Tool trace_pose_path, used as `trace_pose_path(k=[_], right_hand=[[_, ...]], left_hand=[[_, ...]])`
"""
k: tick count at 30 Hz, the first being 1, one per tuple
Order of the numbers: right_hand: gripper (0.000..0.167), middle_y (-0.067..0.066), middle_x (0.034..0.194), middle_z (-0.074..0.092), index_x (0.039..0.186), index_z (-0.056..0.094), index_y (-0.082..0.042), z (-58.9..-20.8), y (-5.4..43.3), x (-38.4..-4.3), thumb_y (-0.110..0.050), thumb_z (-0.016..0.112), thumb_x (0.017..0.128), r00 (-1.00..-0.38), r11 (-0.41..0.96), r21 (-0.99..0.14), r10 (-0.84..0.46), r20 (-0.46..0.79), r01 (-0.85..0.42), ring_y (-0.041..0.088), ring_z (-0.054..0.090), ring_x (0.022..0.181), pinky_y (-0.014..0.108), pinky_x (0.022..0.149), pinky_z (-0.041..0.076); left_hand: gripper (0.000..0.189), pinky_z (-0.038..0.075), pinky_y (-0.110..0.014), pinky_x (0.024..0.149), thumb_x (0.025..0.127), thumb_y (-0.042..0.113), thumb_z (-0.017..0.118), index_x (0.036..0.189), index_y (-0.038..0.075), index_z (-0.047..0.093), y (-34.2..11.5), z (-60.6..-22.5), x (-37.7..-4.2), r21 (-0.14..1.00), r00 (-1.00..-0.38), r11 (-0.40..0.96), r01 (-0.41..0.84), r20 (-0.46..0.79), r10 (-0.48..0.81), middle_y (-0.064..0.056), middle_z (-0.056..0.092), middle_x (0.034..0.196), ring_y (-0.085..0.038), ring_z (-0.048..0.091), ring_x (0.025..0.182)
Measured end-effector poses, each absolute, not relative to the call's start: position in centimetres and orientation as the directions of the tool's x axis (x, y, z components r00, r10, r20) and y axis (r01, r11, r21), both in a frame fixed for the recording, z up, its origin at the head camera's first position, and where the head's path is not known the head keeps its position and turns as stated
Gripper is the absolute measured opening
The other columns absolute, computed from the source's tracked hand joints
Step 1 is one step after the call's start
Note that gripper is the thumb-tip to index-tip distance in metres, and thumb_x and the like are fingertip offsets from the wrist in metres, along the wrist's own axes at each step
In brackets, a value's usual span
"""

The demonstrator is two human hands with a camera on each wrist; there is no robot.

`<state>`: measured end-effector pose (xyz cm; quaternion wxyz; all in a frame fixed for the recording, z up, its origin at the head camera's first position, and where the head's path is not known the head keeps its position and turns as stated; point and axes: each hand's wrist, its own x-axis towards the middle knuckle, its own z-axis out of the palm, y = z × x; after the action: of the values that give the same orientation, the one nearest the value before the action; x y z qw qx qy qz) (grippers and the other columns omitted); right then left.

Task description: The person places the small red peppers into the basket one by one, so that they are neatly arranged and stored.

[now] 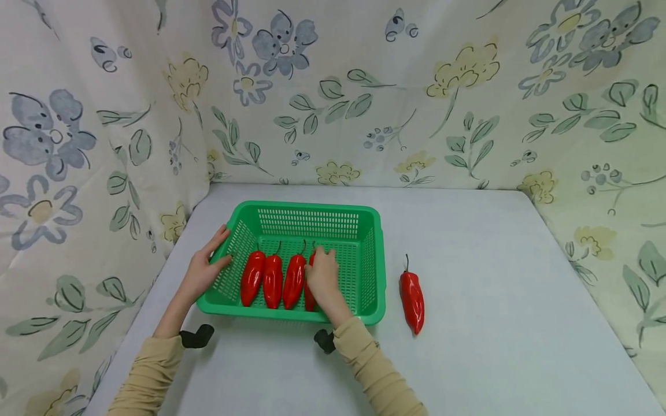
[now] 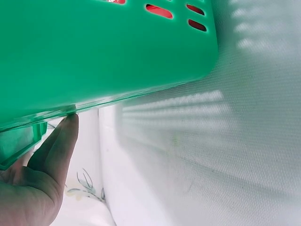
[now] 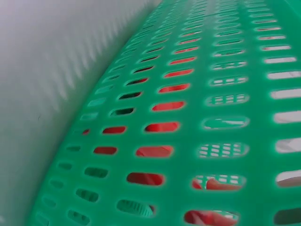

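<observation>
A green plastic basket [image 1: 288,312] stands on the table's left half, with several glossy red chili peppers [image 1: 273,281] side by side in it. My left hand [image 1: 200,271] holds the basket's left rim, thumb reaching over it. In the left wrist view the hand [image 2: 49,169] touches the rim from outside. Inside the basket, my right hand [image 1: 325,278] grips the rightmost chili pepper [image 1: 310,296] there, covering much of it. Through the slots of the basket wall [image 3: 188,136], the right wrist view shows red patches and a bit of the fingers.
Another red chili pepper [image 1: 413,301] lies on the white table [image 1: 494,289], right of the basket, stem pointing away. A floral curtain [image 1: 333,115] hangs behind and at both sides of the table. A dark wrist camera [image 1: 196,336] sits on the left wrist.
</observation>
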<state>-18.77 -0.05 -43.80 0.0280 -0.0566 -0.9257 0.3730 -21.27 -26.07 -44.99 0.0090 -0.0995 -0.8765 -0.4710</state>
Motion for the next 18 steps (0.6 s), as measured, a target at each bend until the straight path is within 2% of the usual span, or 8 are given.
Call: trace_pose_path(k=[6,13,18], right_hand=[[0.035,0.026,0.109,0.056,0.117,0.057,0.004,-43.8,0.3,-18.8,-0.008,0.067,0.086,-0.991,0.662,-0.74,0.122,-0.048,0.118,0.039,0.059,0.097,0.043,0.079,0.054],[0.036,0.025,0.11,0.06,0.12,0.057,0.003,-43.7,1.3,-18.4,-0.007,0.065,0.087,-0.993,0.614,-0.783,0.114,-0.044,0.105,0.037,0.058,0.101,0.045,0.082,0.053],[0.037,0.025,0.11,0.061,0.122,0.056,0.003,-43.3,2.4,-17.9,-0.007,0.063,0.088,-0.997,0.581,-0.811,0.075,-0.037,0.074,0.034,0.059,0.097,0.043,0.078,0.052]], left_hand=[[0.061,0.021,-0.065,0.109,0.093,0.006,0.054,0.149,0.012,0.03,-26.0,-44.9,-21.3,0.822,-0.98,0.54,0.181,0.109,0.164,-0.005,0.017,0.159,-0.036,0.014,0.146],[0.061,0.022,-0.066,0.109,0.094,0.006,0.053,0.15,0.011,0.029,-26.0,-45.1,-21.3,0.82,-0.98,0.542,0.182,0.109,0.165,-0.006,0.017,0.16,-0.037,0.014,0.146],[0.061,0.023,-0.066,0.108,0.093,0.005,0.053,0.149,0.011,0.029,-26.1,-45.2,-21.3,0.819,-0.977,0.538,0.2,0.125,0.173,-0.006,0.018,0.159,-0.037,0.015,0.145]])
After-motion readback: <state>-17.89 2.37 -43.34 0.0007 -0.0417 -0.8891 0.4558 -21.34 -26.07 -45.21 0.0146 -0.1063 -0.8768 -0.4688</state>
